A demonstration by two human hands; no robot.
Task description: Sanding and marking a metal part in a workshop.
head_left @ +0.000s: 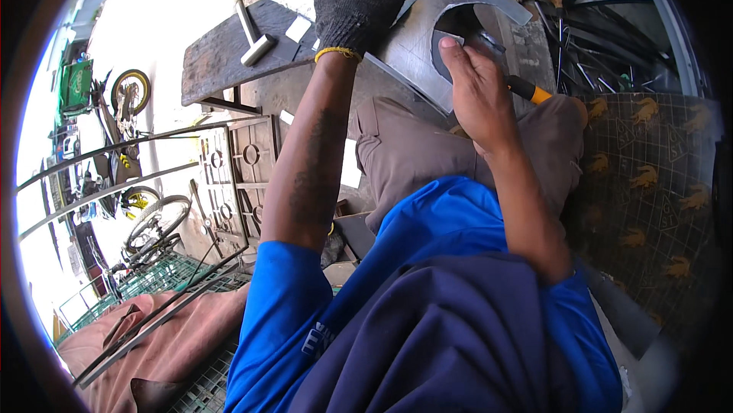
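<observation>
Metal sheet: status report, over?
Left hand gloved, on sheet. Right hand bare, at the hole in it. Hammer off to the left on bench.

Daylight (172,1) glares past a wooden bench (217,66) at ten o'clock before us; metal grillework (232,155) shows at nine, a gold-patterned dark panel (649,207) at three.

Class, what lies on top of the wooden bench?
A hammer, a white rectangle and a dark grey piece lie on the bench; anything behind the gloved left hand is hidden.
</observation>
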